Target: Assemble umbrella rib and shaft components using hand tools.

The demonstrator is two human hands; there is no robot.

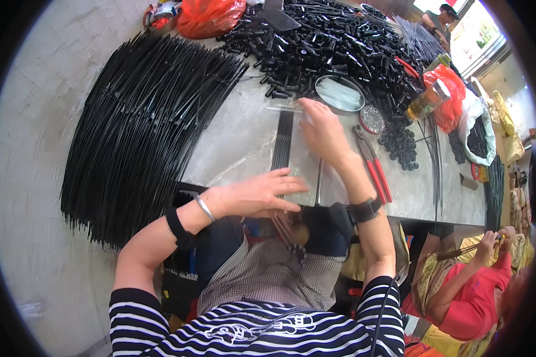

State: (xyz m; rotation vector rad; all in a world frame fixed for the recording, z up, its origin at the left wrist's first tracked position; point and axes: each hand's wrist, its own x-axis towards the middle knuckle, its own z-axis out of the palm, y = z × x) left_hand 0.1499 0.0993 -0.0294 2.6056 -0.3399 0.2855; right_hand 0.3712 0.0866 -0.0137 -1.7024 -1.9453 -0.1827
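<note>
A small row of thin black rods lies side by side on the grey table in front of me, with a thin clear strip across their far ends. My left hand hovers over the near ends, palm down, its fingers stretched out and slightly blurred. Beside the far ends is my right hand; its thumb and forefinger stand apart, and the forefinger tip comes close to the strip. I see nothing held in either hand. Another single dark rod lies under my right forearm.
A large bundle of black rods covers the left side. Black tubular parts are heaped at the back, near a dish of clear strips. Red-handled cutters and small black rings lie right. A co-worker in red sits there.
</note>
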